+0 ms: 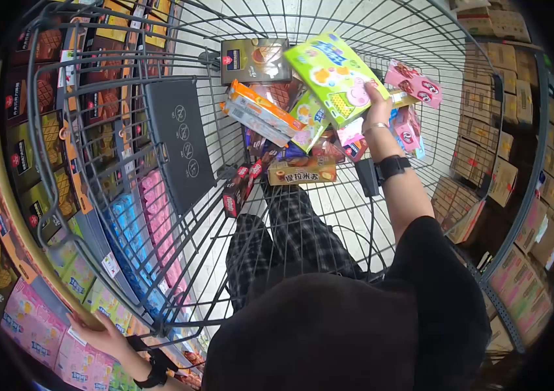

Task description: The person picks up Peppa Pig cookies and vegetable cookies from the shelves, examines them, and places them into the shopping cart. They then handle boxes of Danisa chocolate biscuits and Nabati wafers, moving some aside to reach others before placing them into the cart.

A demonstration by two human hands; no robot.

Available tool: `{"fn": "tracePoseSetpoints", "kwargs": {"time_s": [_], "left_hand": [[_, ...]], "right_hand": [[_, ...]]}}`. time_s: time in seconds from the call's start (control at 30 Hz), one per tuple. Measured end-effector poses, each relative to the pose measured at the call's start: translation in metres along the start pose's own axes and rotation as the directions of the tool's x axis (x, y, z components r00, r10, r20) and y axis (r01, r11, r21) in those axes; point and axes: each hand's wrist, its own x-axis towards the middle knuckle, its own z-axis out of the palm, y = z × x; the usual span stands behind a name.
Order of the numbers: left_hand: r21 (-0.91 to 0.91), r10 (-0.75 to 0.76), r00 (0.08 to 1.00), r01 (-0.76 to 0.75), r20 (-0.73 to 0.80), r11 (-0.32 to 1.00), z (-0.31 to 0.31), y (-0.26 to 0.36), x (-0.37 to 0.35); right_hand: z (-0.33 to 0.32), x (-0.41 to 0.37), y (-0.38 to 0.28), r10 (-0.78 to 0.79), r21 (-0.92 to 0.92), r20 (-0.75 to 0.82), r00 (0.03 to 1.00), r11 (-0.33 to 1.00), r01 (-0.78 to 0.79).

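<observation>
Hands at cart and shelf: right hand (pixel 376 98) closes around green box (pixel 335 75), held clear of piled boxes (pixel 277 124) inside wire cart (pixel 420 39); left hand (pixel 97 329) lies open on shelf lip (pixel 29 260) beside pink boxes (pixel 35 326).

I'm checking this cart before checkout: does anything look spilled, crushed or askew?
Nothing spilled or crushed. The boxes in the cart lie jumbled and tilted; the right hand holds a green box above them.

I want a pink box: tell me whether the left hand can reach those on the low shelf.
Probably yes. The left hand lies at the shelf edge right beside the pink boxes, with nothing between them; the cart stands off to the side.
</observation>
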Motion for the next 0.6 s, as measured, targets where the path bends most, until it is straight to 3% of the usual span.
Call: {"fn": "tracePoseSetpoints", "kwargs": {"time_s": [0.03,0.1,0.13,0.17,0.2,0.23,0.27,0.3,0.37,0.47,0.57,0.6], "left_hand": [[0.092,0.105,0.992,-0.098,-0.072,0.991,-0.003,0.003,0.002],[0.292,0.32,0.926,-0.255,-0.2,0.922,-0.006,0.01,0.003],[0.215,0.273,0.94,-0.229,-0.206,0.949,-0.016,0.024,0.002],[0.156,0.379,0.901,-0.352,-0.212,0.923,-0.026,0.048,0.009],[0.097,0.479,0.85,-0.47,-0.218,0.877,-0.036,0.075,0.015],[0.036,0.572,0.789,-0.58,-0.224,0.814,-0.045,0.095,0.014],[0.027,0.534,0.845,-0.533,-0.029,0.845,-0.048,0.104,0.006],[-0.011,0.657,0.754,-0.657,0.01,0.754,-0.049,0.122,0.008],[0.06,0.7,0.696,-0.715,0.16,0.697,-0.047,0.137,0.01],[0.003,0.598,0.8,-0.599,-0.036,0.801,-0.042,0.132,0.008],[-0.322,0.61,0.793,-0.582,-0.018,0.747,-0.049,0.145,0.019],[-0.284,0.673,0.737,-0.66,-0.062,0.696,-0.054,0.144,0.024]], "right_hand": [[0.01,-0.017,-0.017,0.077,0.063,0.172,0.982,0.994,-0.088],[0.029,-0.067,-0.037,0.372,-0.019,0.434,0.821,0.914,-0.404],[0.041,-0.098,-0.048,0.48,-0.116,0.521,0.706,0.859,-0.499],[0.055,-0.125,-0.049,0.576,-0.253,0.604,0.552,0.794,-0.552],[0.07,-0.159,-0.053,0.624,-0.252,0.706,0.335,0.664,-0.704],[0.085,-0.195,-0.074,0.679,-0.375,0.666,0.309,0.663,-0.648],[0.096,-0.219,-0.069,0.681,-0.417,0.711,0.174,0.608,-0.676],[0.103,-0.238,-0.06,0.682,-0.444,0.729,0.066,0.544,-0.712],[0.109,-0.247,-0.06,0.624,-0.407,0.781,0.025,0.539,-0.738],[0.107,-0.247,-0.09,0.593,-0.414,0.804,0.055,0.623,-0.663],[0.094,-0.258,-0.094,0.618,-0.437,0.787,0.008,0.566,-0.7],[0.09,-0.258,-0.097,0.62,-0.451,0.785,0.009,0.581,-0.677]]}}
